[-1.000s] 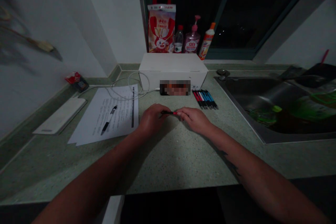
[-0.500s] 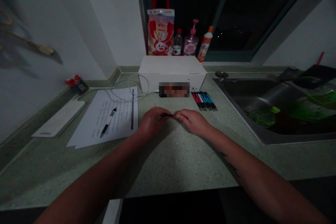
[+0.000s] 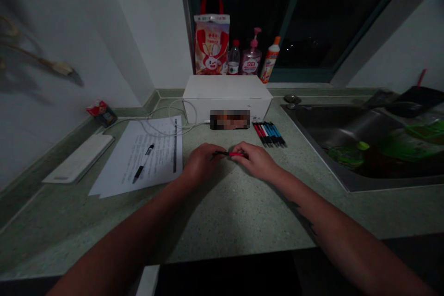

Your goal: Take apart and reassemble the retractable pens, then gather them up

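Note:
Between my two hands a red and black pen (image 3: 233,154) lies level, a little above or on the counter; I cannot tell which. My left hand (image 3: 204,161) is closed on its black end. The fingers of my right hand (image 3: 255,159) pinch the red end, with more of the red barrel showing. A row of several pens (image 3: 269,134), red, white and blue with black grips, lies just beyond my right hand. Left of my left hand, a white and black pen (image 3: 143,163) rests on printed sheets of paper (image 3: 118,173).
A white box (image 3: 227,87) stands at the back, with a blurred-out dark device (image 3: 230,120) before it and a cable (image 3: 197,123) running left. Bottles and a bag (image 3: 212,44) stand behind the box. A metal sink (image 3: 333,173) is at right, a white flat case (image 3: 78,158) at left.
My right fingers have loosened and shifted slightly on the pen, so more of its red barrel shows. My left hand keeps its hold.

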Demonstrator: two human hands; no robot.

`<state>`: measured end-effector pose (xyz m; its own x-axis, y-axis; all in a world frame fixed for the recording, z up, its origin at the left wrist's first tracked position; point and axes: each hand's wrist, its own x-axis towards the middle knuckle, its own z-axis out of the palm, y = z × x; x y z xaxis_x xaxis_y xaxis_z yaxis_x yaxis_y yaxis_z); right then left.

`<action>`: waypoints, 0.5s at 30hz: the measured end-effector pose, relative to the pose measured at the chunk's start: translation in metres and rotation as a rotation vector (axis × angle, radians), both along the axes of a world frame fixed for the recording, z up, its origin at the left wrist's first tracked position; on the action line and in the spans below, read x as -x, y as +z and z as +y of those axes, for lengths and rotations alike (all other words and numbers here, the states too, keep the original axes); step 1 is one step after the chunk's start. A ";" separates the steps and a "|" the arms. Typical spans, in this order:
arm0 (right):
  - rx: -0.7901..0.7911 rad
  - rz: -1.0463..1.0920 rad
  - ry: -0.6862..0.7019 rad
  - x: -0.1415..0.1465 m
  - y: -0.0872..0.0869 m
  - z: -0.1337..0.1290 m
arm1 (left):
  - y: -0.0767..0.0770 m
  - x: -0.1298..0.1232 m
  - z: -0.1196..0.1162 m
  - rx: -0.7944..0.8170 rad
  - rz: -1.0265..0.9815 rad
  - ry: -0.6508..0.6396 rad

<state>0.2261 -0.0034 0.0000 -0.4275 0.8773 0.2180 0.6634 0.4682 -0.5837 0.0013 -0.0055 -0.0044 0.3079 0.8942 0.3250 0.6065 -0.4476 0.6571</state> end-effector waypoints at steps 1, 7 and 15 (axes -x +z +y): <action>0.001 -0.014 0.015 0.000 0.000 0.000 | 0.000 0.000 0.000 -0.006 0.003 -0.004; 0.013 0.000 -0.005 0.000 0.000 0.000 | 0.003 -0.001 -0.002 -0.007 0.028 0.003; 0.018 -0.031 0.018 0.001 0.001 0.000 | 0.002 0.000 -0.001 0.029 0.000 0.001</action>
<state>0.2252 -0.0033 0.0006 -0.4496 0.8731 0.1884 0.6728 0.4697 -0.5716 0.0016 -0.0060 -0.0021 0.3071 0.9035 0.2990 0.6071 -0.4280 0.6695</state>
